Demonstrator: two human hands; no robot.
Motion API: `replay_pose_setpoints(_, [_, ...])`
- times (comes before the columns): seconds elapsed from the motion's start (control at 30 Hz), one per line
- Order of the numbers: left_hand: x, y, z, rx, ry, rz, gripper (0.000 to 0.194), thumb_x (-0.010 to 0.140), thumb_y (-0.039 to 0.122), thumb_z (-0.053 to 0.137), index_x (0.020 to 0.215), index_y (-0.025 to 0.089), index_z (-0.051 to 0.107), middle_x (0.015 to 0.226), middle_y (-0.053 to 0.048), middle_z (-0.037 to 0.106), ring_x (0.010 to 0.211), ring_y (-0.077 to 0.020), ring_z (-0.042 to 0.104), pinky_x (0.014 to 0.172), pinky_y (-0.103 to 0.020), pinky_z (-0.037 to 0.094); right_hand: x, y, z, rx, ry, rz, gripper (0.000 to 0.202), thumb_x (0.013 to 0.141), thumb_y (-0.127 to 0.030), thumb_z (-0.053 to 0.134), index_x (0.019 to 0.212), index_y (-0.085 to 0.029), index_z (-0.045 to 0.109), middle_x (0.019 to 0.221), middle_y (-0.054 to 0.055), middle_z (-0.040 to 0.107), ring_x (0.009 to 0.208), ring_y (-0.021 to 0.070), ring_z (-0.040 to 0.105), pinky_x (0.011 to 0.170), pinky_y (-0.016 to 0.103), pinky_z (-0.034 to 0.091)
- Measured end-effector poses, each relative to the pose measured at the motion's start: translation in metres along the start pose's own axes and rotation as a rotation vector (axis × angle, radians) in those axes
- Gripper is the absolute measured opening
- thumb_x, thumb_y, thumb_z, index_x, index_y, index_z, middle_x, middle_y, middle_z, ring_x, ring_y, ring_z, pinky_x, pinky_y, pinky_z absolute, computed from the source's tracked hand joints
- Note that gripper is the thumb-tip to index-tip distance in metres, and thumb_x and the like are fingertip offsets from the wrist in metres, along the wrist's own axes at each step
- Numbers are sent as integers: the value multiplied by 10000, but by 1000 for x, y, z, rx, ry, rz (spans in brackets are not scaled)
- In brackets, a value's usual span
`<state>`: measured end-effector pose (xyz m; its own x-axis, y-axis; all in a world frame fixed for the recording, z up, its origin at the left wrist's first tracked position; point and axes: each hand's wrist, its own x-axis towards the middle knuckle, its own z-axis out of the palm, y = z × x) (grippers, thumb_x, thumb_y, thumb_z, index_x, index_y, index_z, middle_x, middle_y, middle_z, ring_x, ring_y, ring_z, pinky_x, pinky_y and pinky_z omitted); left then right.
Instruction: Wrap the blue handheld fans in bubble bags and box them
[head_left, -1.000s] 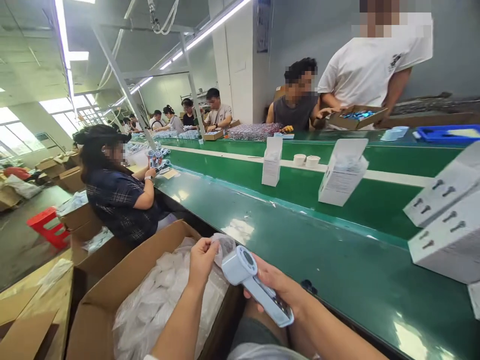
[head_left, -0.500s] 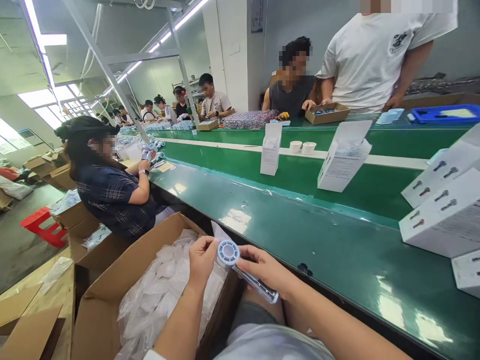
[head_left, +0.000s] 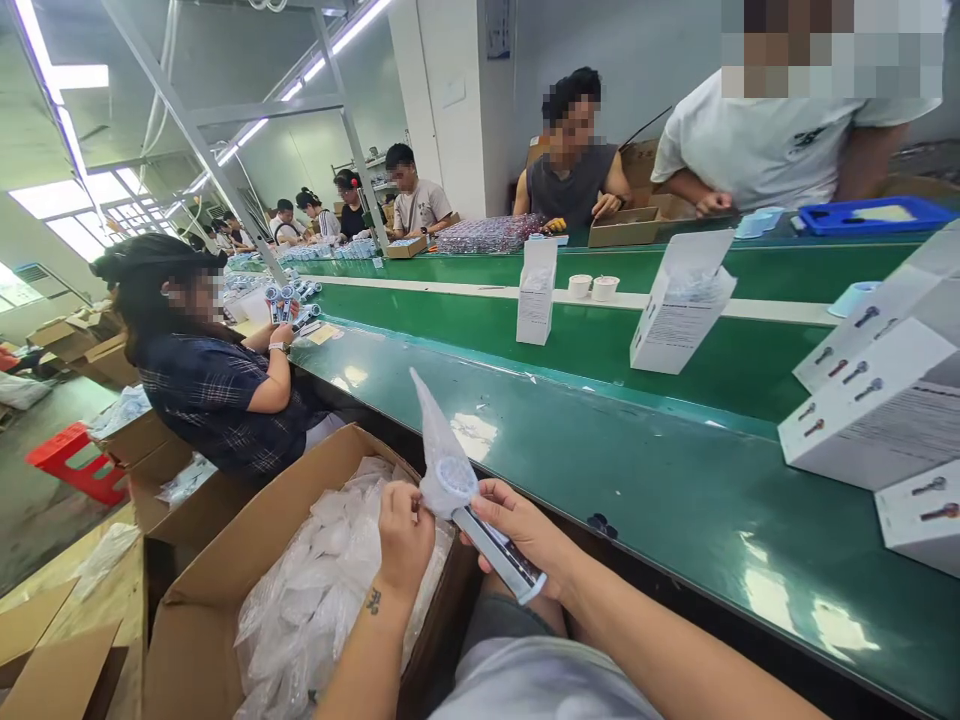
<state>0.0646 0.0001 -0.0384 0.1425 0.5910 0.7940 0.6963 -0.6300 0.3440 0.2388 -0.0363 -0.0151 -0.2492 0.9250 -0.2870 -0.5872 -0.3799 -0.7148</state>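
At the left edge of the frame, midway down, see one red stool (head_left: 79,465). Next to it, count one co-worker in a dark plaid top (head_left: 206,370), holding at least two blue devices (head_left: 282,305); cannot tell the exact number. At lower left, find one open cardboard box (head_left: 191,640) with a heap of clear bags (head_left: 322,590) inside, too tangled to count.

At lower centre, see the left hand (head_left: 405,530) pinched on the edge of one clear bag (head_left: 437,430), just left of the round head of one light-blue device (head_left: 499,553). See the bag drawn over that head, rising to a point above it and leaving the handle bare. Find the right hand (head_left: 517,515) closed on the upper handle, with the device tilted, handle end down to the right. Note the two hands apart, with the device between.

Behind, across the centre, see one long green table (head_left: 570,430). On its far part, right of centre, count two white cups (head_left: 592,288), between two open white cartons (head_left: 679,315). At upper right, count two co-workers, one in a grey sleeveless top (head_left: 566,185), one in a white T-shirt (head_left: 772,150), then one blue tray (head_left: 862,214). At the right edge, count three printed boxes (head_left: 862,400), close together.
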Motion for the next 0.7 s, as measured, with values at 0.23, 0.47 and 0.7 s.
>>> replay_pose_setpoints(0.23, [-19,37,-6,-424,-384,-221,104,834,146,515,767,184,584,693,-22,626,653,-133,578,636,-247,448,-5,-7,5,140,123,96,431,840,-606,572,881,-179,528,632,-2,612,463,103,567,440,230,514])
replay_pose_setpoints(0.47, [10,47,-10,-907,-277,-925,232,756,365,671,779,170,548,600,42,543,478,-69,449,465,-191,372,-25,-14,5,38,-7,64,352,686,-367,810,779,-170,533,741,9,659,666,125,648,662,263,533])
replay_pose_setpoints(0.7, [34,65,-22,-827,-436,-856,282,703,404,711,792,155,612,566,25,570,465,-81,485,420,-179,362,-26,-49,3,-701,172,-243,388,828,-478,572,596,-180,485,495,-53,484,467,75,440,461,198,329])
